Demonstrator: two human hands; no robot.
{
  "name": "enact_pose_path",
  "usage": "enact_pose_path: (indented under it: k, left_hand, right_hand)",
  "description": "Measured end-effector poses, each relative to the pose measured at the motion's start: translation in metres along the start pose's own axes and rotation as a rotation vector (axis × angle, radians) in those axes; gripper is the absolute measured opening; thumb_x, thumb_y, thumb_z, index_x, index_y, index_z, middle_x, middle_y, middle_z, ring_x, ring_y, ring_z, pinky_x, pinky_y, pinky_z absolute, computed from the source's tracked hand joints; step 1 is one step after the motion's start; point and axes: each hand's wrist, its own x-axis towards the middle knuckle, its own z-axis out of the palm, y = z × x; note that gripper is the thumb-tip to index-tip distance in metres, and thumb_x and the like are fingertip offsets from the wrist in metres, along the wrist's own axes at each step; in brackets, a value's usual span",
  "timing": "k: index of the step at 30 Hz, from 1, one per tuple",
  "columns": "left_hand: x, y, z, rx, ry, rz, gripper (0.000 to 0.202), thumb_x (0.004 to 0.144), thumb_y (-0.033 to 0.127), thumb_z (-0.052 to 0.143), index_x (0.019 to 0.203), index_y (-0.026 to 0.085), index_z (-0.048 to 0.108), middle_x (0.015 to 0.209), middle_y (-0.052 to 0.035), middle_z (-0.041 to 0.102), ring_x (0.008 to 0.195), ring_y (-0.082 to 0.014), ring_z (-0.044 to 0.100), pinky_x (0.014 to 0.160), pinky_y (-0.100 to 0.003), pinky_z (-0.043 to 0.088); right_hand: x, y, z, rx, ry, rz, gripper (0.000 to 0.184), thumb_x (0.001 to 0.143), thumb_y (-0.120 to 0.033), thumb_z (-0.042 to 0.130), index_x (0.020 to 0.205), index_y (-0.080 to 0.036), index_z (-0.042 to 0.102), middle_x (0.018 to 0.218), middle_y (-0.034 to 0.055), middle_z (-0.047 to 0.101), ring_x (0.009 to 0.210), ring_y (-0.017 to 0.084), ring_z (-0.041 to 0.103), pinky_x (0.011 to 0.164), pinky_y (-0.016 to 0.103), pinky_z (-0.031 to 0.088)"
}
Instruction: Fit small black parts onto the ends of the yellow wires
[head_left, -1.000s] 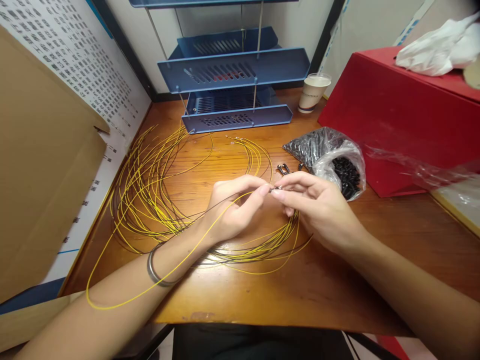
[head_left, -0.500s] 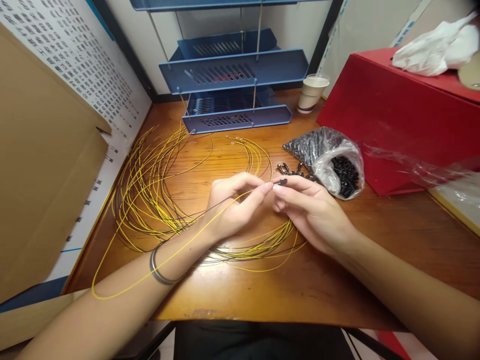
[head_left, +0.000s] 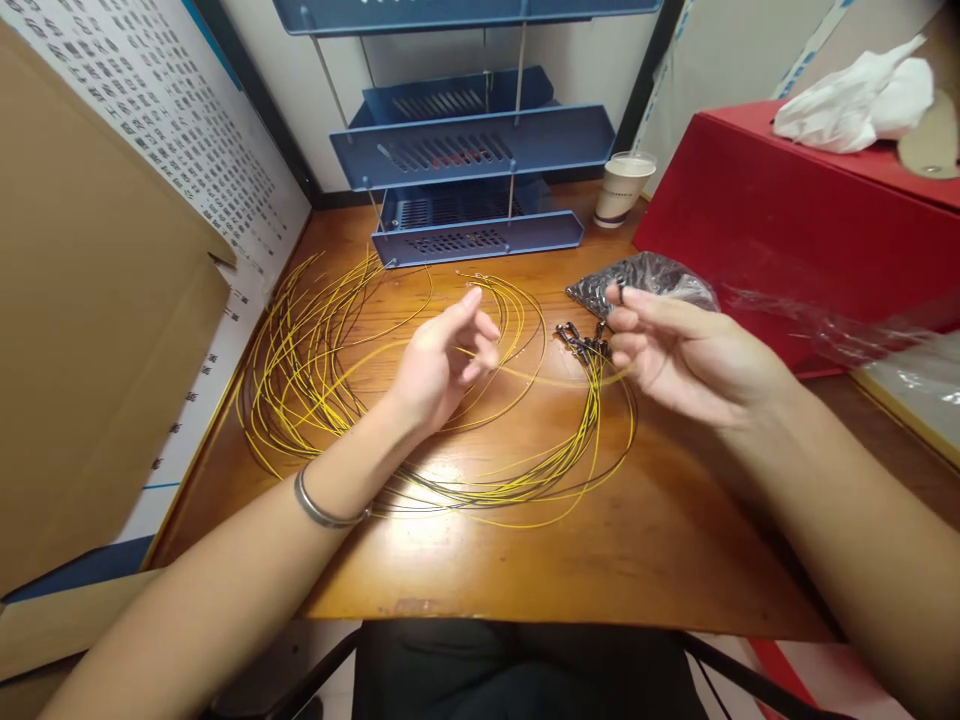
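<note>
My right hand [head_left: 686,350] is raised in front of the plastic bag of black parts [head_left: 645,275]. Its thumb and forefinger pinch a small black connector [head_left: 621,291], mostly covered by the fingertips. A motion-blurred yellow wire [head_left: 555,381] stretches from behind my left hand to the lower fingers of my right. My left hand [head_left: 442,360] hovers over the wires, thumb lifted and fingers loosely bent apart, with nothing visible gripped. Below my right hand lies a bundle of yellow and black wires [head_left: 589,430] ending in black connectors [head_left: 581,340]. A bigger coil of such wires [head_left: 292,400] lies left.
A blue tiered rack [head_left: 480,240] stands at the back, with a paper cup [head_left: 624,190] beside it. On the right is a red box [head_left: 780,240] topped with crumpled white tissue [head_left: 847,100]. Cardboard [head_left: 97,300] stands along the left.
My hands have parted. The right moved up and right with the black connector, drawing the yellow wire across; the left let go and shifted slightly left. The loop over my left forearm is gone.
</note>
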Motion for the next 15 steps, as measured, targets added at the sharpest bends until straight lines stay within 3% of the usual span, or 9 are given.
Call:
enact_pose_path:
  k: [2,4,7,9,12,13,15]
  left_hand:
    - [0.006,0.013,-0.015,0.003,-0.016,-0.057,0.041,0.091,0.055,0.052,0.066,0.023,0.051,0.036,0.0065,0.028,0.034,-0.0088,0.027,0.037,-0.027,0.024]
    - [0.012,0.030,-0.036,0.067,-0.016,-0.120,0.039,0.088,0.055,0.060,0.068,0.023,0.050,0.035,0.0092,0.021,0.033,-0.0073,0.021,0.038,-0.027,0.020]
    - [0.017,0.054,-0.074,0.129,0.082,-0.158,0.046,0.086,0.061,0.063,0.071,0.023,0.042,0.032,0.0117,0.019,0.032,-0.0054,0.016,0.038,-0.025,0.013]
    - [0.017,0.063,-0.096,0.233,0.239,-0.233,0.046,0.093,0.060,0.054,0.071,0.022,0.039,0.031,0.0120,0.018,0.031,-0.0046,0.014,0.040,-0.025,0.011]
    - [0.015,0.063,-0.123,0.570,0.404,-0.259,0.045,0.103,0.051,0.037,0.070,0.020,0.037,0.038,0.0106,0.022,0.036,-0.0023,0.021,0.047,-0.022,0.021]
    - [0.014,0.061,-0.131,0.817,0.563,-0.246,0.048,0.102,0.055,0.039,0.069,0.021,0.036,0.038,0.0099,0.023,0.037,-0.0038,0.022,0.047,-0.024,0.022]
    - [0.010,0.056,-0.148,0.978,0.657,-0.198,0.049,0.098,0.060,0.044,0.068,0.020,0.039,0.040,0.0078,0.034,0.042,-0.0069,0.030,0.050,-0.027,0.025]
  right_hand:
    - [-0.005,-0.007,-0.002,-0.047,-0.127,0.094,0.017,0.085,-0.036,0.070,0.085,-0.020,0.065,0.065,-0.0046,0.058,0.045,0.006,0.053,0.045,0.021,0.052]
    - [-0.012,-0.015,-0.005,-0.113,-0.270,0.163,0.021,0.085,-0.037,0.071,0.084,-0.018,0.064,0.060,-0.0048,0.058,0.039,0.007,0.052,0.038,0.020,0.047]
    - [-0.026,-0.027,-0.015,-0.210,-0.551,0.280,0.024,0.088,-0.041,0.069,0.092,-0.017,0.069,0.058,-0.0019,0.065,0.034,0.010,0.057,0.033,0.017,0.042]
    - [-0.034,-0.033,-0.025,-0.296,-0.746,0.361,0.032,0.083,-0.047,0.073,0.089,-0.015,0.075,0.059,0.0022,0.069,0.033,0.011,0.057,0.031,0.017,0.041]
    - [-0.039,-0.038,-0.035,-0.263,-0.821,0.435,0.034,0.082,-0.050,0.073,0.086,-0.017,0.076,0.057,0.0024,0.070,0.036,0.014,0.061,0.031,0.015,0.041]
    - [-0.038,-0.038,-0.037,-0.228,-0.831,0.460,0.031,0.083,-0.048,0.072,0.087,-0.017,0.076,0.058,0.0020,0.070,0.039,0.015,0.064,0.033,0.015,0.043]
    - [-0.036,-0.037,-0.038,-0.148,-0.831,0.500,0.022,0.087,-0.039,0.070,0.092,-0.018,0.074,0.064,0.0018,0.073,0.045,0.016,0.068,0.036,0.015,0.046]
